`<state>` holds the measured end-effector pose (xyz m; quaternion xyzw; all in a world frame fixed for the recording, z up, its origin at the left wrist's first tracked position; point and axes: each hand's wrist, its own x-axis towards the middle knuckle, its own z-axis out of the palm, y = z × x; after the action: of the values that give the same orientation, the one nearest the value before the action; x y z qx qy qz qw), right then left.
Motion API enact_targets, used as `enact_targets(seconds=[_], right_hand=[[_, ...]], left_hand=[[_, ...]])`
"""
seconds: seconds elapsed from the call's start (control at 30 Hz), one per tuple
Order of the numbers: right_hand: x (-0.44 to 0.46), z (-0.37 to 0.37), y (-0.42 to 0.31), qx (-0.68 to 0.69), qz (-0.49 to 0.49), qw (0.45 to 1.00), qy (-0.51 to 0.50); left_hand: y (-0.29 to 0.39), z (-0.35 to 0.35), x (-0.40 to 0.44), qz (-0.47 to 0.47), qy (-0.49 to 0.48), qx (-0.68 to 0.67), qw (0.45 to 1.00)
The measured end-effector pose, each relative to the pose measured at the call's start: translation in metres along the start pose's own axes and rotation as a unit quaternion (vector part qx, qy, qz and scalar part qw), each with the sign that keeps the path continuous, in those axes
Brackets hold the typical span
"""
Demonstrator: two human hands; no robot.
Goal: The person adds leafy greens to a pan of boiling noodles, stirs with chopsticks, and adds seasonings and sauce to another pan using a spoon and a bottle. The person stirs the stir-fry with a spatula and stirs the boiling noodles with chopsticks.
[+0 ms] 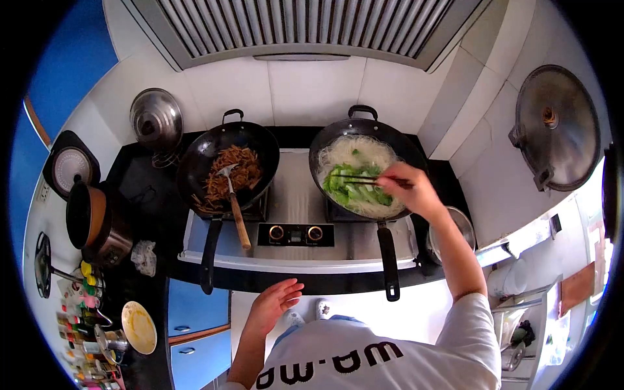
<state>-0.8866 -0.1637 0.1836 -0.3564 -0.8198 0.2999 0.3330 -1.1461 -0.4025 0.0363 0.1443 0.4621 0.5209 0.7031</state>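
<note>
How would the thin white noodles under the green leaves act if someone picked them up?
The thin white noodles would probably dangle floppily, because their strands look fine and curved. Some might drag neighbours along, since they lie tangled. They could slip off the long dark chopsticks, which look narrow.

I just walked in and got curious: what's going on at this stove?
A person is at the stove, the right hand holding chopsticks over leafy greens and thin white noodles in the right-hand wok. The left hand is empty, held out in front of the stove. The left-hand wok holds brown strips, with a spatula resting in it.
</note>
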Motion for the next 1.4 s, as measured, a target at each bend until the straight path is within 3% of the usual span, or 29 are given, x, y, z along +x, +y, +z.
enact_targets(seconds=[0.03, 0.07, 0.17, 0.23, 0.27, 0.37, 0.47, 0.53, 0.6, 0.67, 0.73, 0.8, 0.87, 0.93, 1.03, 1.07, 1.13, 1.2, 1.33, 1.4], right_hand=[[0.003, 0.007, 0.01, -0.055, -0.096, 0.993, -0.031], [0.007, 0.012, 0.025, -0.067, -0.124, 0.988, -0.057], [0.009, 0.003, 0.038, -0.062, -0.053, 0.995, -0.06], [0.009, -0.005, 0.027, -0.144, -0.004, 0.99, -0.005], [0.008, -0.005, 0.029, -0.143, -0.005, 0.99, -0.008], [0.002, 0.002, 0.051, -0.225, -0.125, 0.965, -0.058], [0.002, -0.013, 0.029, -0.163, -0.052, 0.983, -0.059], [0.001, -0.023, 0.021, -0.105, 0.036, 0.993, 0.034], [-0.004, -0.026, 0.02, -0.104, 0.022, 0.994, 0.005], [-0.01, -0.019, 0.021, -0.122, -0.039, 0.988, -0.087], [-0.011, -0.027, 0.021, -0.124, -0.035, 0.988, -0.09], [-0.011, -0.045, 0.01, -0.016, 0.122, 0.99, 0.063], [-0.01, -0.061, -0.009, -0.129, 0.16, 0.973, 0.101], [-0.009, -0.059, -0.013, -0.188, 0.192, 0.963, 0.03], [-0.009, -0.041, 0.013, -0.016, 0.117, 0.992, 0.033], [-0.008, -0.043, 0.015, -0.017, 0.117, 0.992, 0.033], [-0.004, -0.046, 0.012, -0.033, 0.113, 0.984, 0.131], [-0.006, -0.047, 0.007, -0.048, 0.12, 0.983, 0.13], [-0.011, -0.028, 0.001, 0.032, 0.14, 0.987, -0.073], [-0.005, -0.027, 0.013, 0.028, 0.114, 0.993, -0.018]], left_hand=[[-0.001, 0.0, 0.002, -0.004, -0.003, 0.003, 1.0], [0.0, 0.0, 0.002, -0.005, -0.004, 0.005, 1.0], [0.001, -0.001, 0.002, 0.008, -0.038, 0.004, 0.999], [0.001, -0.002, 0.001, 0.006, -0.013, -0.025, 1.0], [0.001, -0.003, 0.0, 0.007, -0.011, -0.027, 1.0], [0.0, -0.007, -0.004, 0.013, -0.017, -0.03, 0.999], [0.002, -0.009, -0.002, 0.004, -0.032, -0.016, 0.999], [0.007, -0.002, -0.005, -0.011, 0.02, 0.01, 1.0], [0.004, -0.006, -0.003, -0.008, 0.005, 0.006, 1.0], [0.001, -0.008, 0.0, -0.007, -0.015, 0.004, 1.0], [0.003, -0.005, 0.001, -0.006, 0.005, -0.019, 1.0], [0.003, -0.007, 0.001, -0.004, 0.002, -0.014, 1.0], [0.003, -0.008, 0.001, 0.0, 0.001, -0.007, 1.0], [0.003, -0.009, 0.002, 0.003, -0.005, -0.008, 1.0], [0.002, -0.01, 0.006, 0.004, -0.031, -0.004, 1.0], [0.002, -0.009, 0.006, 0.004, -0.032, -0.005, 0.999], [0.004, -0.008, 0.004, 0.015, -0.041, -0.01, 0.999], [0.007, -0.006, 0.001, 0.017, -0.035, -0.005, 0.999], [0.002, -0.011, 0.002, 0.021, -0.037, -0.016, 0.999], [0.003, -0.011, 0.0, 0.02, -0.039, -0.011, 0.999]])
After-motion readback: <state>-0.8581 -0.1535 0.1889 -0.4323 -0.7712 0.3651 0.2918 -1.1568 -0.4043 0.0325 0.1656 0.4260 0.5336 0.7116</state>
